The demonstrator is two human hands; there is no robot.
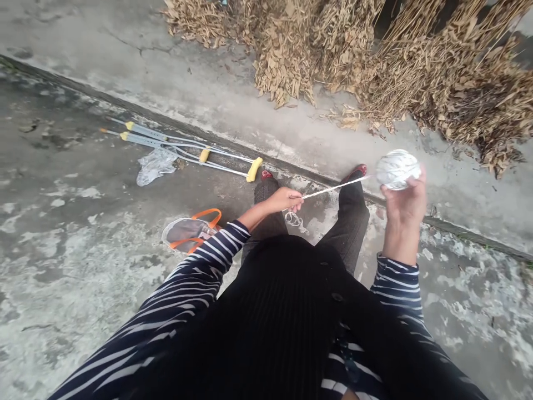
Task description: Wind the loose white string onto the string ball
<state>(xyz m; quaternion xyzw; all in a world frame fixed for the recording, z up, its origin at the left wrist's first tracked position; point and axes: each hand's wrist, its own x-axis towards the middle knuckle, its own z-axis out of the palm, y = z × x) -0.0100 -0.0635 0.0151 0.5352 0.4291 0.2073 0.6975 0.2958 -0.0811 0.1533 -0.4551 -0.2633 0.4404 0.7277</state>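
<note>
My right hand [403, 204] is raised at the right and grips a white ball of string [397, 168] from below. A taut white strand [333, 189] runs from the ball leftward to my left hand [286, 199], whose fingers are pinched on it. Loose loops of the same string [295, 220] hang just under my left hand. Both arms wear dark sleeves with white stripes. My legs in dark trousers stretch forward between the hands, with red shoes [357, 170] at a step edge.
A pair of metal crutches with yellow pads [189, 149] lies on the wet concrete at the left, beside a crumpled plastic bag [155, 165]. An orange-handled bag [190, 230] sits by my left elbow. Heaps of dry leafy stalks [375, 55] fill the far side.
</note>
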